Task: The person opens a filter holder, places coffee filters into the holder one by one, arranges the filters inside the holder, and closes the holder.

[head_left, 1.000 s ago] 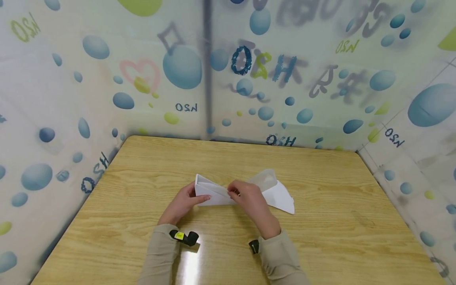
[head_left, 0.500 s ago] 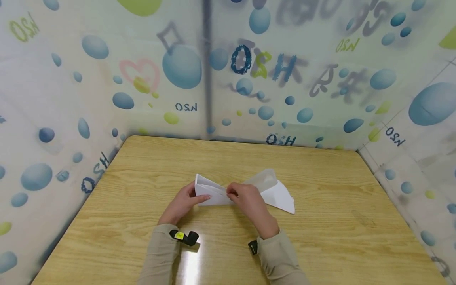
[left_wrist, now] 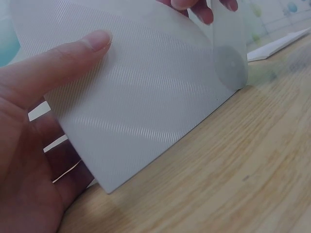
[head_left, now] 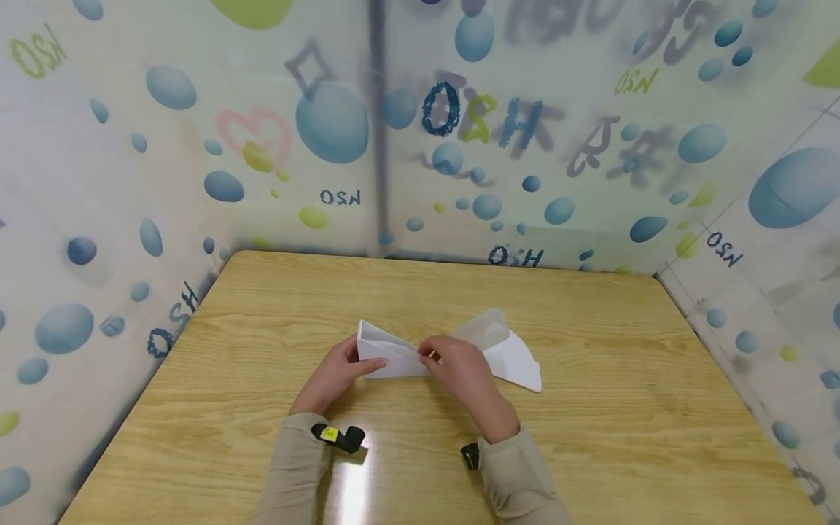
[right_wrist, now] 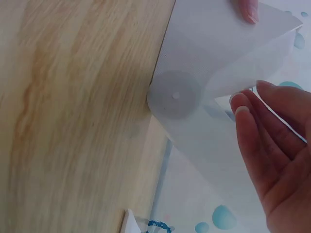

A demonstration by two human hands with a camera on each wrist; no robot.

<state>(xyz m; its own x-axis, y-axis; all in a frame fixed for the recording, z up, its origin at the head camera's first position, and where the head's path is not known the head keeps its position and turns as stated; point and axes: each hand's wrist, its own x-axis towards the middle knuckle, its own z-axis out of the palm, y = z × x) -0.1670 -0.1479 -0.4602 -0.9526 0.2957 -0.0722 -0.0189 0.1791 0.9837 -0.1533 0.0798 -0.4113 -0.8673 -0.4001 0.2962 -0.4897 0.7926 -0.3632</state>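
Observation:
In the head view, a white folder-like case (head_left: 400, 366) stands on its long edge, its top parted at the left. My left hand (head_left: 333, 375) grips its left end, thumb on the ribbed front panel (left_wrist: 126, 107) and fingers behind. My right hand (head_left: 462, 364) is at the case's right part, thumb and fingertips pinching the edge of a translucent strip (right_wrist: 245, 68). A round disc (right_wrist: 176, 94) joins the strip and panels at the lower corner. Right of that hand spread a greyish translucent panel (head_left: 488, 329) and a white fan-shaped panel (head_left: 517, 363).
The case stands on a wood-grain table (head_left: 623, 408). Behind it rises a patterned curtain wall (head_left: 407, 182) with blue and green dots, and similar walls flank both sides. Black wrist cameras (head_left: 340, 437) sit at the cuffs of beige sleeves (head_left: 292, 474).
My right hand shifts only slightly, first to the left and then back right, along the top edge. My left hand and the case stay in place; the head view tilts a little.

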